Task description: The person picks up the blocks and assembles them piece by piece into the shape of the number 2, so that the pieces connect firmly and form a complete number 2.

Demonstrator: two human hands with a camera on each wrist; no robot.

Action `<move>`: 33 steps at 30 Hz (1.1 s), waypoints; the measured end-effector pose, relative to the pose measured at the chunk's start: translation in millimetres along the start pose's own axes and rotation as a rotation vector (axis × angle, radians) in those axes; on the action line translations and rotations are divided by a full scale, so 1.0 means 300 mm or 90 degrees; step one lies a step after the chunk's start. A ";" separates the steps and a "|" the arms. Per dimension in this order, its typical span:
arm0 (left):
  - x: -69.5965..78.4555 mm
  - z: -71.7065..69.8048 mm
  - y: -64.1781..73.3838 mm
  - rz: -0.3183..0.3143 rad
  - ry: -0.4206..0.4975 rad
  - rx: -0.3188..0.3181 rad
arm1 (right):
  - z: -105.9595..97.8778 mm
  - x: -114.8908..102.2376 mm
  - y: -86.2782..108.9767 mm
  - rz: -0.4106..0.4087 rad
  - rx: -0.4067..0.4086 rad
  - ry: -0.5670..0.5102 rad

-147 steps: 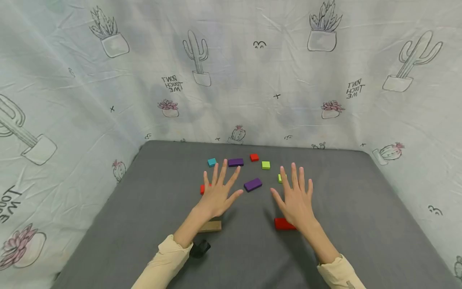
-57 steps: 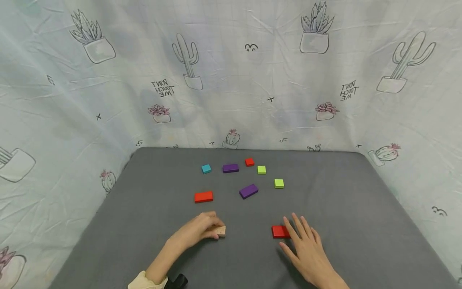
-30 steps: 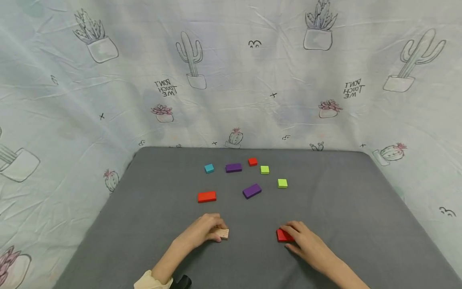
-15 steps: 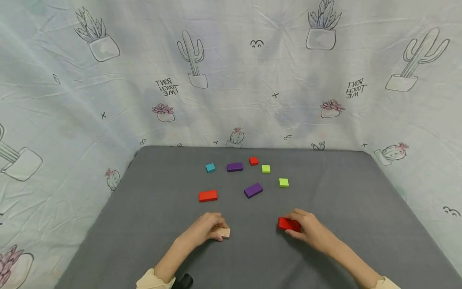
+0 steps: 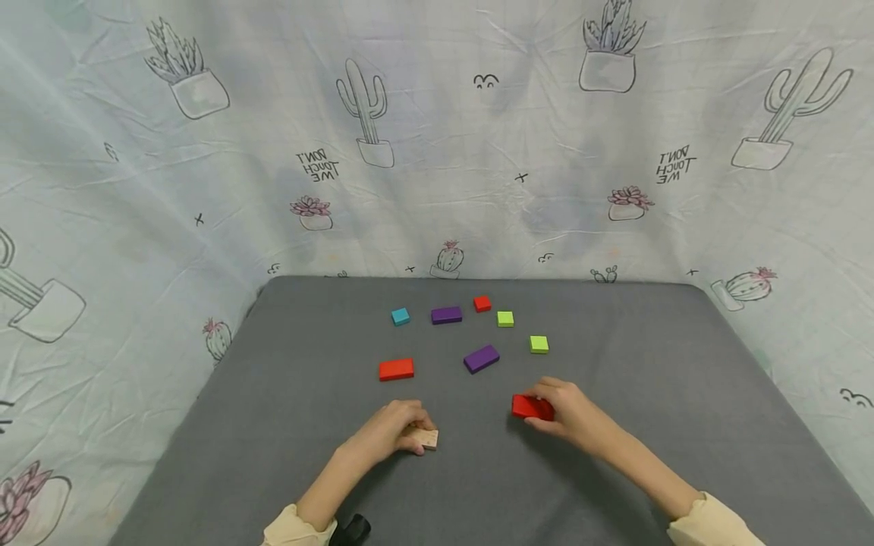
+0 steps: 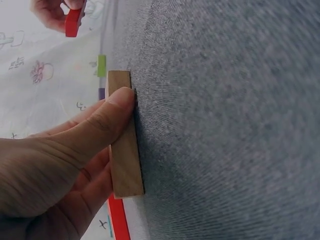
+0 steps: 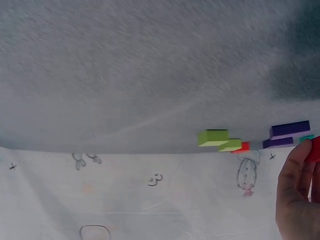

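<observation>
One red block (image 5: 530,408) now aloft

The left arm (image 5: 334,485) reaches in from the bottom, and the left hand (image 5: 391,434) makes a pinch, with its fingers (image 6: 97,192) curled on the far side and its thumb (image 6: 107,115) on the near side. The right arm (image 5: 645,470) slants in from the other side, and the right hand (image 5: 570,413) pinches too, a bit higher up in the head view.
</observation>
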State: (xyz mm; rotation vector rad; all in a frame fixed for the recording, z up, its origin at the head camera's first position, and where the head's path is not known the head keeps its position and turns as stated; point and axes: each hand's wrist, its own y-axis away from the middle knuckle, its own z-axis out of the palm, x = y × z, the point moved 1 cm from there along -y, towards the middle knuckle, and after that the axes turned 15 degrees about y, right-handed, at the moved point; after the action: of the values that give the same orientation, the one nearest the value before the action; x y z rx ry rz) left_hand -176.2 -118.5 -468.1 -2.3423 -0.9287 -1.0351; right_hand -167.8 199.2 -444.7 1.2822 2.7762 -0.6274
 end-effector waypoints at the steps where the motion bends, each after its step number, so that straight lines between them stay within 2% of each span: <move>1: 0.001 0.000 0.000 0.002 0.000 0.001 | 0.002 -0.004 -0.006 0.001 -0.006 -0.002; 10: 0.005 -0.002 -0.001 -0.013 0.015 -0.003 | 0.032 -0.044 -0.054 -0.007 -0.034 -0.015; 16: 0.011 0.000 -0.003 -0.022 0.010 -0.006 | 0.036 -0.063 -0.084 -0.012 -0.031 -0.029; 33: 0.007 0.003 -0.004 -0.021 0.006 -0.005 | 0.091 -0.131 -0.154 -0.029 -0.046 -0.020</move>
State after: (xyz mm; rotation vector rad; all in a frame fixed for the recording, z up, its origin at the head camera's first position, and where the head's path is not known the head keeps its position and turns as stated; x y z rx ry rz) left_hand -175.5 -116.2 -466.9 -2.3337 -0.9645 -1.0624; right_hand -179.7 133.9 -446.4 1.1883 2.7821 -0.5385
